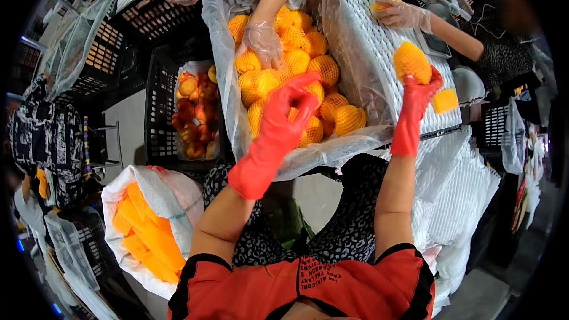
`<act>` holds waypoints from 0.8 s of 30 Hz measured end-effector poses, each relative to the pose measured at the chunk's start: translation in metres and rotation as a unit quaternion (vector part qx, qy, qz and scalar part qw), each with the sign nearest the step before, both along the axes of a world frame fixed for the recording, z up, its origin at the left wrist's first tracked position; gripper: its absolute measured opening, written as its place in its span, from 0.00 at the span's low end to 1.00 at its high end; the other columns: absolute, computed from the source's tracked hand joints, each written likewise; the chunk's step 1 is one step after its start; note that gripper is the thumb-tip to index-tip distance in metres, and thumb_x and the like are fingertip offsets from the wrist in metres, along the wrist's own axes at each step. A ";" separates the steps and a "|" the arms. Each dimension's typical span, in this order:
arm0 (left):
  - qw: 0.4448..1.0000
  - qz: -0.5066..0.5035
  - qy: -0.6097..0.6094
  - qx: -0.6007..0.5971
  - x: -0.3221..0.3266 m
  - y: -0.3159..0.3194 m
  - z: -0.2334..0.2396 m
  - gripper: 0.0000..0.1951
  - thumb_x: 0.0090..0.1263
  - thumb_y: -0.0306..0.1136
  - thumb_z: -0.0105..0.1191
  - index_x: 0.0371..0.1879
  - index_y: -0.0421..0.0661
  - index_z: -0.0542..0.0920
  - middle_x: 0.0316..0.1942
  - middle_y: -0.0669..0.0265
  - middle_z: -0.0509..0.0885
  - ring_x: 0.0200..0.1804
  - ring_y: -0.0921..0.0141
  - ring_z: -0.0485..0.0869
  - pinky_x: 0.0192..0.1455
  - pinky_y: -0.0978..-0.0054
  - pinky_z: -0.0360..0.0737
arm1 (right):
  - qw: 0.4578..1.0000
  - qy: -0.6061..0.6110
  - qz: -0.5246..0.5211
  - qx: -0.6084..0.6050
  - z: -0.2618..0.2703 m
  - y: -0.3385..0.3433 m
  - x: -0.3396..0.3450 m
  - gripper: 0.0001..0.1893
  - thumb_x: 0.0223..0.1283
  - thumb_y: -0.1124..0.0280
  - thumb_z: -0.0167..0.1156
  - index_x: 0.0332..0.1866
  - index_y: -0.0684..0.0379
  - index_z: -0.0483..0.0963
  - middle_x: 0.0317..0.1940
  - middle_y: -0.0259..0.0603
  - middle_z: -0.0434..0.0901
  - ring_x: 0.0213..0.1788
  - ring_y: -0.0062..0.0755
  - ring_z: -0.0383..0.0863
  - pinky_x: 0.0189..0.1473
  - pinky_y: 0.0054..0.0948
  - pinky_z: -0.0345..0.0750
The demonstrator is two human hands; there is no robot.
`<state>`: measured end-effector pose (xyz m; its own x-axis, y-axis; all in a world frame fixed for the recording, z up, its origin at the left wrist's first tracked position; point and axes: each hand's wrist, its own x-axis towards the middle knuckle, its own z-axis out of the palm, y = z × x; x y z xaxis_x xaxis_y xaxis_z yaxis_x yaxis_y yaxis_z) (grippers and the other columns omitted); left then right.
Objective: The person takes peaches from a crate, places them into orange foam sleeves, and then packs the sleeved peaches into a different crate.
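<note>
My right hand (420,84), in a red rubber glove, holds a fruit in a yellow-orange foam net sleeve (410,60) above a white foam sheet. My left hand (289,111), gloved in the same red, hovers over the plastic-lined crate (360,140). Its fingers are curled but apart, and nothing shows between them. Inside the crate lie several fruits in yellow foam nets (324,71). A flat orange foam net piece (445,101) rests on the white foam sheet (391,80), just beyond my right hand.
A co-worker's clear-gloved hand (262,44) reaches into the crate; another person's gloved hand (400,13) holds a netted fruit. A black crate of unwrapped peaches or nectarines (195,106) stands left. Nearby are a white sack of orange foam nets (146,231) and stacked white foam sheets (449,191).
</note>
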<state>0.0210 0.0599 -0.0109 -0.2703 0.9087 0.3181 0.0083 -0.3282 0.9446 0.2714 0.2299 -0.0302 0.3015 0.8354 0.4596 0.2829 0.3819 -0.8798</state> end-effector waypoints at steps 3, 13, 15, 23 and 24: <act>0.976 0.157 -0.147 -0.018 -0.041 0.006 0.003 0.17 0.71 0.22 0.51 0.59 0.41 0.74 0.36 0.67 0.82 0.38 0.75 0.80 0.49 0.78 0.77 | 0.999 -0.015 -0.027 -0.027 -0.043 0.040 0.081 0.36 0.53 0.70 0.68 0.64 0.64 0.56 0.57 0.54 0.68 0.60 0.44 0.71 0.64 0.39 0.69; 0.936 0.256 -0.237 -0.039 -0.112 -0.011 -0.016 0.17 0.74 0.23 0.47 0.60 0.40 0.72 0.39 0.65 0.78 0.38 0.73 0.81 0.48 0.74 0.81 | 0.827 -0.415 0.379 0.035 0.031 -0.048 -0.161 0.23 0.61 0.68 0.62 0.62 0.61 0.72 0.59 0.52 0.77 0.63 0.53 0.74 0.64 0.38 0.71; 0.941 0.250 -0.226 -0.046 -0.112 -0.009 -0.019 0.16 0.75 0.25 0.47 0.60 0.40 0.72 0.38 0.67 0.78 0.38 0.75 0.80 0.47 0.75 0.81 | 0.748 -0.321 0.578 -0.065 -0.022 -0.035 -0.219 0.25 0.63 0.65 0.62 0.64 0.63 0.70 0.62 0.55 0.74 0.64 0.53 0.73 0.65 0.37 0.71; 0.946 0.190 -0.255 -0.059 -0.127 -0.013 -0.016 0.14 0.74 0.25 0.50 0.56 0.41 0.75 0.38 0.69 0.79 0.36 0.77 0.80 0.44 0.76 0.81 | 0.576 -0.589 0.559 -0.095 -0.063 -0.011 -0.306 0.29 0.48 0.44 0.64 0.46 0.61 0.79 0.49 0.62 0.79 0.50 0.60 0.79 0.49 0.47 0.76; 0.946 0.191 -0.255 -0.057 -0.131 -0.016 -0.014 0.14 0.74 0.25 0.50 0.56 0.41 0.76 0.38 0.69 0.79 0.36 0.76 0.80 0.44 0.76 0.81 | 0.591 -0.587 0.549 -0.070 -0.052 -0.011 -0.298 0.32 0.46 0.43 0.66 0.48 0.61 0.79 0.51 0.62 0.79 0.51 0.61 0.78 0.50 0.47 0.75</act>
<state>-0.1104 0.0441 -0.0251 -0.6773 0.7348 -0.0371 -0.3617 -0.2886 0.8865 -0.0267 0.2190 -0.0818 -0.9154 0.2865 -0.2827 0.3793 0.8491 -0.3677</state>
